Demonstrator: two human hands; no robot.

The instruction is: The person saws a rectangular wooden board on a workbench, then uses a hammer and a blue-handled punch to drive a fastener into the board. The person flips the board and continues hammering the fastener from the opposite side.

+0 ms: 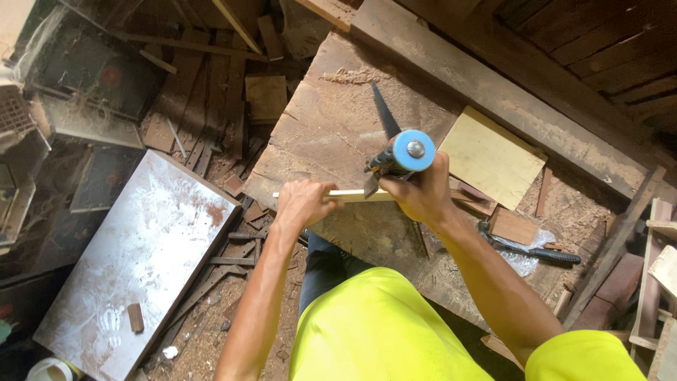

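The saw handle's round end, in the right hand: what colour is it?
Light blue, with a grey metal bolt at its centre; the handle end shows clearly in the head view.

Just one cam, up on the person's head, aimed straight down, close over the bench (331,120).

Bare workbench top (331,127) lies open ahead of the saw (391,134). A plywood square (490,159) and wood scraps (511,226) crowd the right.
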